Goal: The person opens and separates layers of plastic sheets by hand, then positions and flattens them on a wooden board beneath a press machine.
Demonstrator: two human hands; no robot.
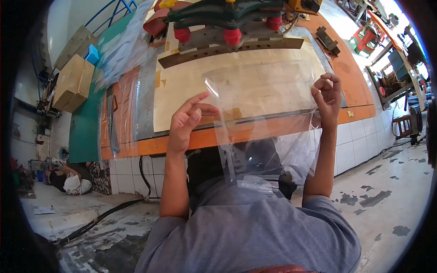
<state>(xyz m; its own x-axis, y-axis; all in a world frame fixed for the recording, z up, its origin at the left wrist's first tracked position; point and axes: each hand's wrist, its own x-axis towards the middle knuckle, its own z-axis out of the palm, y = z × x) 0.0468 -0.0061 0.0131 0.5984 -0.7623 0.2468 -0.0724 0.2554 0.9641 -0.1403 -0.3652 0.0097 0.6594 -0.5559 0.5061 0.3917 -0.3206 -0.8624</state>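
A clear plastic sheet (pixel 268 102) spans the space between my hands. Its far part lies over the pale board (pixel 182 91) on the press bed, and its near part hangs past the table's orange edge toward my lap. My left hand (pixel 185 119) is at the sheet's left edge, fingers stretched out and apart, the tips touching or very close to the film. On the other side, my right hand (pixel 328 98) has its fingers curled and closed at the sheet's right edge. Beyond the sheet stands a dark green press (pixel 223 18) with red cylindrical parts and a long metal bar (pixel 236 50).
Clear plastic sheets (pixel 120 54) are heaped on the green mat (pixel 84 136) at left, near a cardboard box (pixel 73 83) and a blue box (pixel 92 54). A metal block (pixel 327 41) sits at right. A black cable (pixel 98 220) crosses the floor. Another person (pixel 75 182) is low at far left.
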